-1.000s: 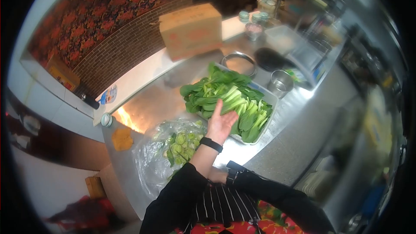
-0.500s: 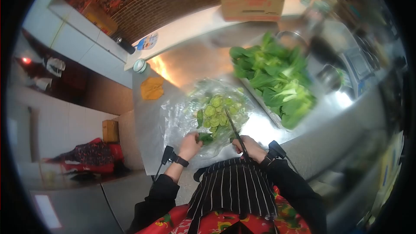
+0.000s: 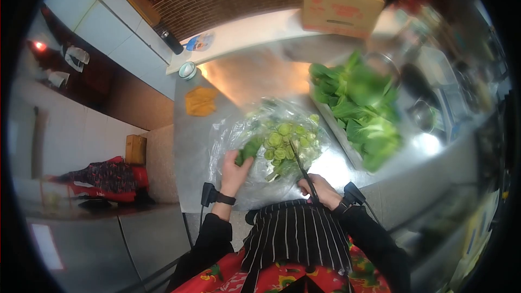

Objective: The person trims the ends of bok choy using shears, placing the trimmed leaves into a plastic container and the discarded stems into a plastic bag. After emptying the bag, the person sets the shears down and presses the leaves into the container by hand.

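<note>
My left hand (image 3: 235, 170) is closed around some loose green leaves (image 3: 249, 151) at the left side of a clear plastic bag (image 3: 222, 137). In my right hand (image 3: 324, 189), near the counter's front edge, is a dark, narrow knife (image 3: 302, 166), seen almost edge-on. Its tip points away from me, over a pile of cut bok choy bases (image 3: 283, 140) on the bag. Pale green, round cut faces show on the pile. Whole leafy bok choy (image 3: 355, 106) fills a tray (image 3: 337, 137) to the right.
A yellow-orange cloth (image 3: 200, 101) and a small white bowl (image 3: 188, 70) sit at the counter's left end. On the ledge behind are a cardboard box (image 3: 341, 5) and a dark bottle (image 3: 172, 42). Metal bowls (image 3: 422, 115) and containers crowd the right, partly blurred.
My left hand has moved forward with the leaves, up beside the pile. My right hand still holds the knife low at the front. The whole view has shifted slightly.
</note>
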Motion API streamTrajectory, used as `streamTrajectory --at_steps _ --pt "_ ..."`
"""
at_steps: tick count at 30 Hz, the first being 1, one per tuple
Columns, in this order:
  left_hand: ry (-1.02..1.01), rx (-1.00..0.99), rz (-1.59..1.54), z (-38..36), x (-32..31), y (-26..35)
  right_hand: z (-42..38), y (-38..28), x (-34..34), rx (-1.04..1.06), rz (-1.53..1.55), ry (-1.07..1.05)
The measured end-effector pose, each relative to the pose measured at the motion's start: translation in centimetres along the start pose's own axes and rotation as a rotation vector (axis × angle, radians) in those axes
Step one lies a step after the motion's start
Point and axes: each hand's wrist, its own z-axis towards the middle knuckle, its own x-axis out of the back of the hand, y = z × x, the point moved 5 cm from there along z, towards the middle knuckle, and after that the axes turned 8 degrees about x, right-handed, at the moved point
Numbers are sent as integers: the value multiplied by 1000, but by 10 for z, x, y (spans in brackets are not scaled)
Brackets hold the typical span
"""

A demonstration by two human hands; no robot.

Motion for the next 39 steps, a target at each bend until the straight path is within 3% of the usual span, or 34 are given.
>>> streamTrajectory --at_steps 2,3,4,6,10,17,23,25,29,31,34,37,39 --pt "-15 396 -914 -1 15 5 -2 -4 -1 31 4 28" --pt "-46 496 -1243 -5 20 19 -2 -1 -3 29 -1 20" --pt "-38 497 -1245 -6 18 18 -1 0 -6 76 -11 13" --pt "-105 598 -1783 -8 6 19 0 -2 -9 128 -21 7" --pt "-50 622 -1903 -17 -14 31 -3 -11 -17 98 -171 -131" --pt "-88 530 -1707 -35 -16 54 4 -22 -21 215 -145 -87" --pt "-71 548 -1590 -43 -17 39 15 -22 -22 226 -181 -206" --pt "-66 570 -1565 -45 -18 25 6 -28 -23 -6 -219 -107" --pt "10 594 -1498 -46 -13 10 21 -4 -29 16 -243 -74" --pt "31 615 -1502 -44 -8 13 22 -3 -32 22 -339 -158" --pt "-83 648 -1712 -34 -14 48 22 17 -32 -117 -52 -122" --pt "-320 650 -1811 -12 -39 117 18 20 -20 -107 -8 -68" --pt "-519 482 -1801 4 -63 183 19 24 -16 -135 -10 -51"
